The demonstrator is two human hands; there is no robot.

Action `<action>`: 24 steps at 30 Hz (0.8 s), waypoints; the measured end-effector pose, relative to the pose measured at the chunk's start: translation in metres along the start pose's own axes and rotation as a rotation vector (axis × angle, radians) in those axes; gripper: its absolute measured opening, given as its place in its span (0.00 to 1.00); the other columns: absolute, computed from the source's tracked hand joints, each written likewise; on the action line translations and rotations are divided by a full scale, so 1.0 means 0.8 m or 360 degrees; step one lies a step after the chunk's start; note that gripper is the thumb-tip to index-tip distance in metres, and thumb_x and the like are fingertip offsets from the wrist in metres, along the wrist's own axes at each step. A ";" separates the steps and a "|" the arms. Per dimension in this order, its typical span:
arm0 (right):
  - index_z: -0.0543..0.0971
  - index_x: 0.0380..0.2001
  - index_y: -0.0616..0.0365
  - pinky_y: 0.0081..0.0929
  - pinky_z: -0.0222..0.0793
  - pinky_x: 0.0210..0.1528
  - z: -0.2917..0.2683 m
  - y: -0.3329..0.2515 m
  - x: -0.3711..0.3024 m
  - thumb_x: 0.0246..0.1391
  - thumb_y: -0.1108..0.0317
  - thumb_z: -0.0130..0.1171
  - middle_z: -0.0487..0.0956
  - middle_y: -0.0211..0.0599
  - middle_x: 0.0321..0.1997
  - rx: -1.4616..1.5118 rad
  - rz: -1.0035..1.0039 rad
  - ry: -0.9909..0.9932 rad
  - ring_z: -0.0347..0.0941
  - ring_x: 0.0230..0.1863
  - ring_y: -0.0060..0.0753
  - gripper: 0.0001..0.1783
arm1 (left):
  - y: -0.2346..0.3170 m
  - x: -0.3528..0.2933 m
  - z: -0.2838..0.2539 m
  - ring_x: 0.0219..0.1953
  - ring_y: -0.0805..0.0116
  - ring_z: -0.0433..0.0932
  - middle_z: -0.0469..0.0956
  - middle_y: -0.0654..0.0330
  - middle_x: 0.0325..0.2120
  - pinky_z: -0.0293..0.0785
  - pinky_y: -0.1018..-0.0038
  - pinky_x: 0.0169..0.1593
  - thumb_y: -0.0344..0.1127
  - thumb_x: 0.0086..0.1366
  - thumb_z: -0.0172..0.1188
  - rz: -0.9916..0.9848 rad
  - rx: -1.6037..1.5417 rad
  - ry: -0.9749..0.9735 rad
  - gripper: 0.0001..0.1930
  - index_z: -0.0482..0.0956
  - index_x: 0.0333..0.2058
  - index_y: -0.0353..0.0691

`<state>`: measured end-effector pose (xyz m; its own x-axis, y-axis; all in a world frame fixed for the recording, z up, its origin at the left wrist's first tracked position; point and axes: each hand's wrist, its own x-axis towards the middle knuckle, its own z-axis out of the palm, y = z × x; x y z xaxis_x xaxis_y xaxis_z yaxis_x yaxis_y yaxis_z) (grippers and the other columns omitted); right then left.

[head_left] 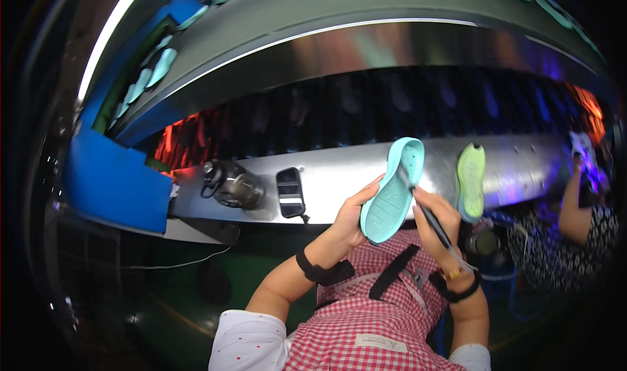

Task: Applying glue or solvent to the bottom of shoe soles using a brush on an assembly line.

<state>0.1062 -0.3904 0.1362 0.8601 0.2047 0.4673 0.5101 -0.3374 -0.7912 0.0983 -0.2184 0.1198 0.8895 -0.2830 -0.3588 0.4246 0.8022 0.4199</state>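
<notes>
My left hand (355, 215) grips a turquoise shoe sole (390, 208) by its left edge, with the hollow inner face turned up. Closed around a slim black pen-shaped tool (436, 226) is my right hand (434, 222), at the sole's right edge. The tool's tip end reaches over the middle of the sole and is blurred; a thin clear tube or cord trails from its back end. To the right, a yellow-green sole (471, 178) lies on the metal ledge, apart from both hands.
A dark drinking bottle (236, 187) and a black phone-like object (290, 193) lie on the metal ledge (333, 175). Behind runs a dark channel (307, 113) with reddish glow at its ends. Above it, a conveyor belt (313, 12) carries soles. Another person's arm (573, 204) is at the right.
</notes>
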 end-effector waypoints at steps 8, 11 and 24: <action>0.72 0.36 0.69 0.10 0.58 0.15 -0.079 0.012 -0.014 0.47 0.75 0.54 0.73 0.62 0.41 0.1521 0.0574 0.0124 0.62 0.12 0.17 0.12 | 0.142 -0.063 0.079 0.43 0.54 0.74 0.68 0.46 0.46 0.71 0.63 0.48 0.46 0.60 0.40 0.0727 0.0576 -0.0116 0.30 0.54 0.56 0.31; 0.71 0.36 0.71 0.10 0.58 0.15 -0.078 0.020 -0.016 0.48 0.76 0.53 0.73 0.62 0.40 0.1481 0.0704 -0.0003 0.61 0.11 0.16 0.11 | 0.253 -0.033 0.070 0.41 0.45 0.73 0.70 0.43 0.42 0.69 0.51 0.46 0.49 0.62 0.32 0.1043 0.0736 -0.0576 0.29 0.59 0.53 0.30; 0.71 0.36 0.68 0.13 0.62 0.19 -0.074 0.060 -0.038 0.49 0.76 0.52 0.74 0.56 0.41 0.1570 0.1058 0.0175 0.64 0.16 0.20 0.11 | 0.492 0.037 0.058 0.63 0.57 0.48 0.42 0.53 0.62 0.42 0.61 0.63 0.69 0.54 0.32 0.1793 -0.0160 0.0587 0.47 0.33 0.61 0.40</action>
<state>0.1052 -0.4675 0.1072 0.9746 0.1612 -0.1552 -0.2171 0.5134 -0.8302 0.2997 0.0649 0.3131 0.6438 0.7632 -0.0545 -0.5951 0.5442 0.5913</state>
